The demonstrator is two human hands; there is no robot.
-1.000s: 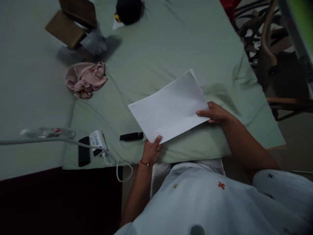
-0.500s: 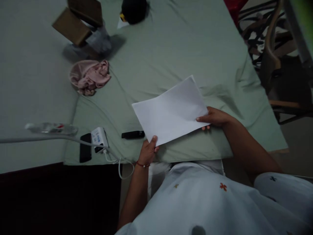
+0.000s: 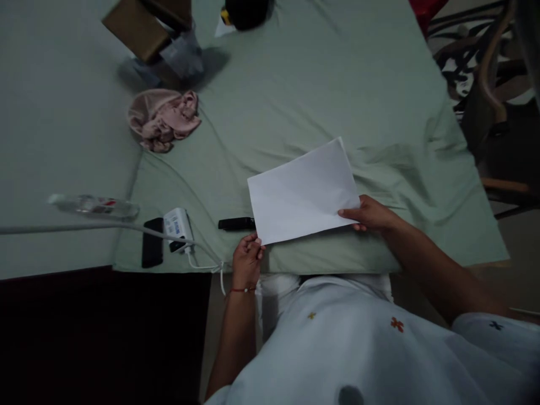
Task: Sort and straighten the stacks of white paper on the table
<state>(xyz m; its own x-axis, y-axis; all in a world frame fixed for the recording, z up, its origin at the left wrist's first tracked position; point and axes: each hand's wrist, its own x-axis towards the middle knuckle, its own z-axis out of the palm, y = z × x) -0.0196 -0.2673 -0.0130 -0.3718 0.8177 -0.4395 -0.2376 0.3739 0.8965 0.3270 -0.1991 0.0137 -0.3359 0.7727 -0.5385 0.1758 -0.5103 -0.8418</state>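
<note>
A white sheet of paper (image 3: pixel 304 194) lies low over the near edge of a pale green bed sheet (image 3: pixel 320 84). My right hand (image 3: pixel 369 214) grips its lower right edge, thumb on top. At the sheet's lower left corner, my left hand (image 3: pixel 247 259) pinches the paper with curled fingers; a red thread is tied around that wrist. Just left of the paper lies a small black stick-shaped device (image 3: pixel 236 224).
A white charger with a cable (image 3: pixel 177 228), a black phone (image 3: pixel 152 250) and a clear plastic bottle (image 3: pixel 95 205) lie at the left. Pink cloth (image 3: pixel 164 118), brown boxes (image 3: pixel 139 22) and a black object (image 3: pixel 248 11) lie farther back. A wooden chair (image 3: pixel 498 95) stands at the right.
The paper has come down flatter toward the bed. My left hand has slid from the bottom edge to the lower left corner. The view has shifted a little.
</note>
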